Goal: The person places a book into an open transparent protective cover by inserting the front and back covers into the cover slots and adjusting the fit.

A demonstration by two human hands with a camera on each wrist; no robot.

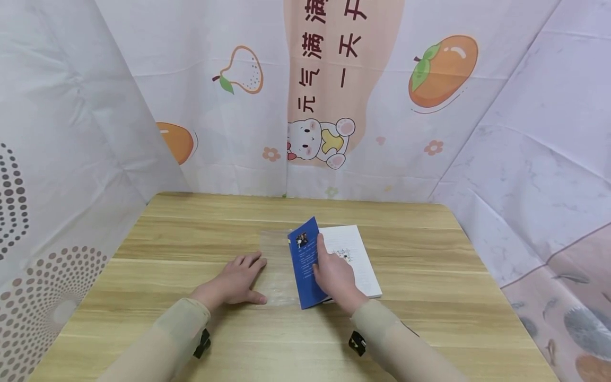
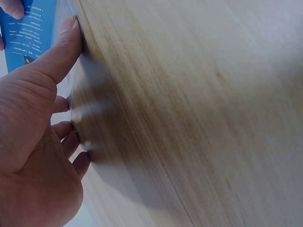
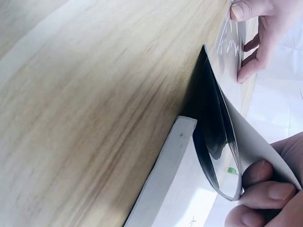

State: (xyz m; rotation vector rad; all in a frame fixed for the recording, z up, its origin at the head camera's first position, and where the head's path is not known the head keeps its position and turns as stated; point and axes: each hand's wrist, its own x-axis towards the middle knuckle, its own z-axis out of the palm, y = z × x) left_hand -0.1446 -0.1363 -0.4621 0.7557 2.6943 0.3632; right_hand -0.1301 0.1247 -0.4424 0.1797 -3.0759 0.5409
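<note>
At left on a wood-grain table (image 1: 429, 329), your left hand (image 1: 242, 278), loosely spread and gripping nothing, rests at the edge of a clear plastic sheet (image 1: 278, 265), probably light, limp and slippery, best held by its margins; next, a blue cover flap (image 1: 305, 265), likely springy and easily creased, stands raised in your right hand's (image 1: 336, 277) pinch, beside the opened book (image 1: 365, 265), whose thicker page block should feel heavier and steadier to grasp

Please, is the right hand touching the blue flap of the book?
Touching. The right wrist view shows the right hand gripping the blue flap, its fingers curled against it.
</note>
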